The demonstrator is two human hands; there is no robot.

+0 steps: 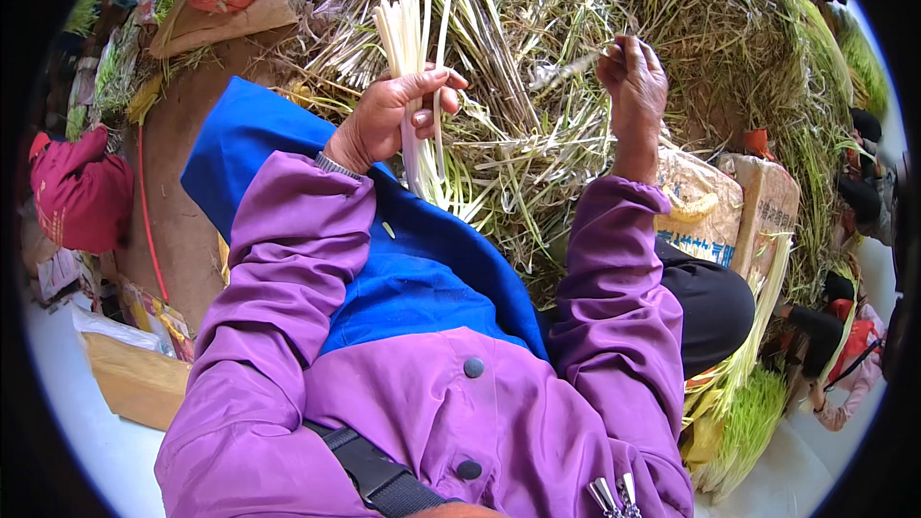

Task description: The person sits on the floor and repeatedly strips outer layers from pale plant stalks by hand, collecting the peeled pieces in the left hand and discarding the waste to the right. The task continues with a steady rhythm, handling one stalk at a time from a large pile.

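Note:
My left hand (406,111) grips an upright bundle of pale yellow-white stalks (403,32), possibly garlic chives. One separate stalk (443,21) stands beside the bundle, between its fingers. The lower leafy ends hang over the edge of a blue apron (424,295). Raised to the right, my right hand (633,72) has its fingers pinched together around the end of a blurred, thin strand (568,72) that reaches to the left. What the strand is, I cannot tell. A large heap of trimmed leaves and stems (525,158) lies beneath and beyond both hands.
Printed cardboard pieces (705,194) lie right of my right forearm. Long pale stalks (763,316) and a green-tipped bunch (748,424) lie beside my knee. Other people (849,352) sit at far right. A dark red bag (83,191) and a cardboard box (137,378) are at left.

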